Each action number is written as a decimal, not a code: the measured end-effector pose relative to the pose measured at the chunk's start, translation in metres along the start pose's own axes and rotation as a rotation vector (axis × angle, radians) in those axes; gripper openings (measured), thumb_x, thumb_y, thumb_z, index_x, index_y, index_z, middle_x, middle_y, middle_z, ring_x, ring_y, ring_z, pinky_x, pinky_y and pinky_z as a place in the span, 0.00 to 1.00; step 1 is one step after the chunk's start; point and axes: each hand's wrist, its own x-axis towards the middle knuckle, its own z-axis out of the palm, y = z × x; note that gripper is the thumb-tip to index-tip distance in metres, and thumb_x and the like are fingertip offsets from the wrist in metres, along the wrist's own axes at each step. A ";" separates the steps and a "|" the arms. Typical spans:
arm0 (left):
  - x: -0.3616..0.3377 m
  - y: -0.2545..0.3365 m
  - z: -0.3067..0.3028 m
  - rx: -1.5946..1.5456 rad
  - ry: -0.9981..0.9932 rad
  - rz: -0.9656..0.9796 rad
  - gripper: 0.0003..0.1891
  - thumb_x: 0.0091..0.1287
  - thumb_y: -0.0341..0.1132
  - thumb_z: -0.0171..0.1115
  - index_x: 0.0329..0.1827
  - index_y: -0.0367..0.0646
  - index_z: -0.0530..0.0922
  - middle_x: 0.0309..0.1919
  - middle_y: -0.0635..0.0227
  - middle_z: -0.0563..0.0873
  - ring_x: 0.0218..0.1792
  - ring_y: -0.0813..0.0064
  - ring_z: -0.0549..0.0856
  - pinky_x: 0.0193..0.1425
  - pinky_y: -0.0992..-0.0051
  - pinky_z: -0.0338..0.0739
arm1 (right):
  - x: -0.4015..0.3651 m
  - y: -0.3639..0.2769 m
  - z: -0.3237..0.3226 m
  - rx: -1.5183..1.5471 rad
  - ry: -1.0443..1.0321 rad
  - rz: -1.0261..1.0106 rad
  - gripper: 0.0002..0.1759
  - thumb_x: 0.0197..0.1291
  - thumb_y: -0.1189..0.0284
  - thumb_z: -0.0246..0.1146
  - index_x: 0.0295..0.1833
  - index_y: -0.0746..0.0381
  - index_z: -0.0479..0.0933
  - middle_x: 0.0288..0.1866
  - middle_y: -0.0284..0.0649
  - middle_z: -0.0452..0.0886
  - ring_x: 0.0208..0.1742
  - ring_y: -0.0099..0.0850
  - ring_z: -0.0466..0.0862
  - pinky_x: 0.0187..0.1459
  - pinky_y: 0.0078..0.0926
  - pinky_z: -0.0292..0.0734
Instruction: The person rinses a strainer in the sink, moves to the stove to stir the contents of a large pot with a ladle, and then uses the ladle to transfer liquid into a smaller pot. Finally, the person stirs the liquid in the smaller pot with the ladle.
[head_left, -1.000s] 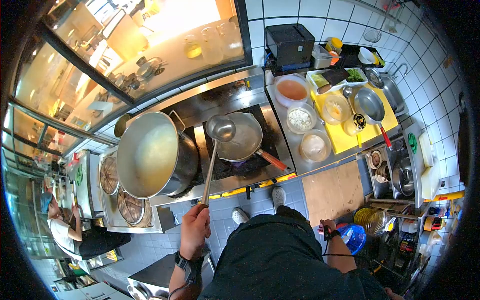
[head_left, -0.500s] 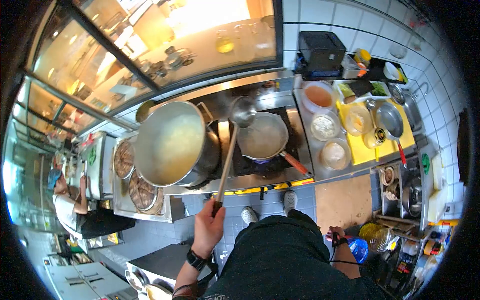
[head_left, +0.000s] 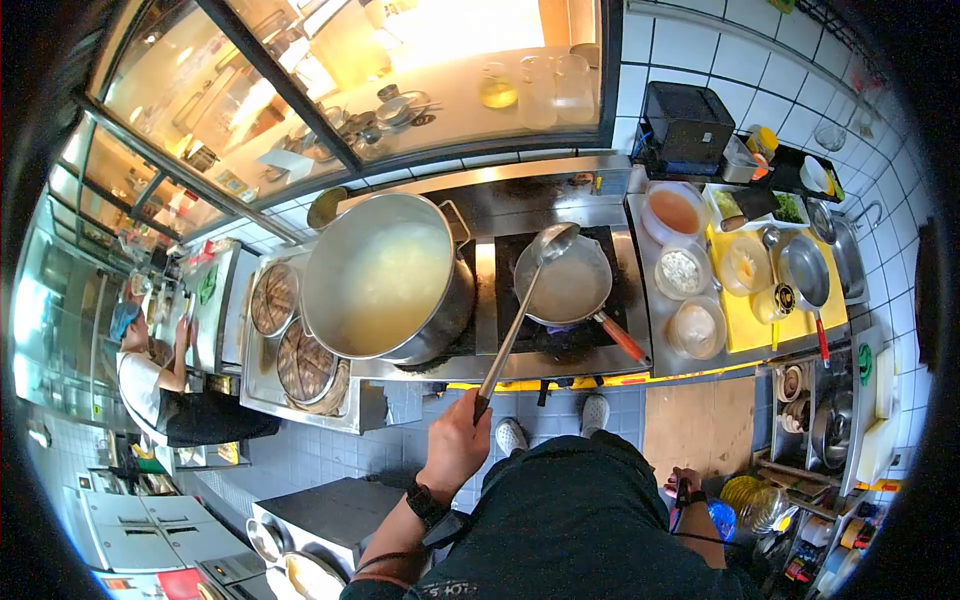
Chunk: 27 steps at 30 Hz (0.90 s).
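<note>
My left hand (head_left: 459, 440) is closed on the dark handle end of a long ladle (head_left: 515, 325), whose bowl is over the back rim of a saucepan (head_left: 566, 282). That pan, with a reddish handle (head_left: 622, 340), sits on the right burner and holds pale, cloudy liquid. Left of it stands a big stockpot (head_left: 385, 275) with yellowish, steaming broth. My right hand (head_left: 684, 482) hangs low beside my body, fingers curled; whether it holds something is too small to tell.
Bowls (head_left: 682, 270) and a yellow board (head_left: 750, 325) with a small pan (head_left: 804, 271) lie on the right counter. Bamboo steamers (head_left: 306, 362) stand at left. A person (head_left: 150, 375) works further left. A shelf unit (head_left: 830, 400) is at lower right.
The ladle's bowl has moved from the gap beside the saucepan to over its back rim. My left hand has shifted right with it. The whole view has also shifted.
</note>
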 end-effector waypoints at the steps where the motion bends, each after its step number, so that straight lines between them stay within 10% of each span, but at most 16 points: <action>1: 0.000 -0.001 0.000 0.025 -0.027 -0.002 0.13 0.59 0.28 0.60 0.46 0.36 0.73 0.29 0.52 0.81 0.31 0.50 0.81 0.32 0.58 0.76 | -0.008 -0.003 0.006 0.009 -0.036 -0.002 0.10 0.51 0.72 0.67 0.29 0.61 0.71 0.24 0.36 0.70 0.25 0.36 0.73 0.30 0.47 0.74; 5: 0.001 -0.003 0.002 0.043 -0.016 0.025 0.13 0.59 0.28 0.60 0.47 0.37 0.73 0.29 0.52 0.81 0.29 0.50 0.81 0.31 0.58 0.76 | -0.009 -0.005 0.002 0.181 -0.264 0.109 0.10 0.53 0.71 0.66 0.31 0.61 0.70 0.26 0.37 0.70 0.25 0.37 0.74 0.28 0.46 0.75; 7: 0.001 -0.003 0.002 0.041 -0.012 0.035 0.13 0.59 0.28 0.60 0.47 0.37 0.72 0.29 0.52 0.81 0.29 0.50 0.81 0.30 0.58 0.76 | -0.004 0.000 0.005 -0.028 0.032 -0.003 0.08 0.55 0.70 0.63 0.31 0.60 0.69 0.26 0.38 0.71 0.24 0.38 0.73 0.26 0.46 0.75; 11: 0.000 -0.001 0.001 0.045 -0.006 0.036 0.14 0.59 0.28 0.60 0.47 0.37 0.72 0.30 0.52 0.81 0.29 0.49 0.81 0.30 0.58 0.76 | 0.002 0.001 0.001 0.021 -0.022 0.024 0.08 0.56 0.70 0.61 0.30 0.58 0.68 0.25 0.38 0.70 0.24 0.39 0.74 0.27 0.48 0.75; 14: -0.004 0.000 0.001 0.029 0.014 0.021 0.14 0.59 0.28 0.60 0.48 0.37 0.72 0.30 0.52 0.81 0.29 0.50 0.82 0.31 0.58 0.77 | -0.007 0.000 0.012 -0.699 -0.146 -0.191 0.06 0.48 0.72 0.57 0.23 0.56 0.67 0.19 0.36 0.69 0.18 0.39 0.68 0.22 0.39 0.68; 16: -0.003 0.005 -0.004 -0.023 0.017 0.032 0.14 0.59 0.28 0.59 0.48 0.38 0.72 0.31 0.52 0.81 0.30 0.49 0.82 0.31 0.58 0.77 | -0.010 0.005 0.016 0.000 -0.036 -0.025 0.06 0.47 0.73 0.57 0.22 0.56 0.68 0.20 0.38 0.73 0.17 0.38 0.67 0.20 0.38 0.65; 19: -0.007 0.005 -0.004 -0.112 -0.014 -0.047 0.14 0.60 0.27 0.60 0.49 0.38 0.73 0.32 0.50 0.80 0.34 0.48 0.81 0.35 0.63 0.76 | -0.009 0.004 0.009 0.158 -0.113 0.086 0.09 0.48 0.70 0.57 0.20 0.56 0.67 0.20 0.37 0.72 0.17 0.38 0.67 0.17 0.36 0.63; 25: -0.018 0.002 0.000 -0.172 0.037 -0.039 0.16 0.59 0.26 0.61 0.51 0.35 0.72 0.33 0.50 0.81 0.33 0.50 0.82 0.35 0.64 0.77 | -0.016 -0.008 0.010 -0.573 -0.205 -0.060 0.08 0.49 0.66 0.59 0.26 0.56 0.68 0.16 0.33 0.63 0.17 0.38 0.70 0.14 0.36 0.63; 26: -0.020 -0.001 0.005 -0.168 0.047 -0.021 0.16 0.59 0.25 0.61 0.51 0.35 0.72 0.33 0.50 0.81 0.33 0.50 0.82 0.35 0.65 0.77 | 0.005 -0.006 -0.012 0.194 -0.452 0.262 0.08 0.53 0.66 0.60 0.32 0.57 0.69 0.21 0.37 0.71 0.22 0.41 0.75 0.18 0.40 0.72; 27: -0.022 -0.004 0.008 -0.166 0.055 -0.002 0.16 0.59 0.25 0.61 0.51 0.35 0.72 0.33 0.50 0.81 0.33 0.50 0.82 0.36 0.65 0.78 | 0.020 -0.007 -0.037 0.185 -0.445 0.271 0.08 0.53 0.66 0.60 0.32 0.57 0.69 0.21 0.37 0.71 0.22 0.41 0.75 0.18 0.40 0.72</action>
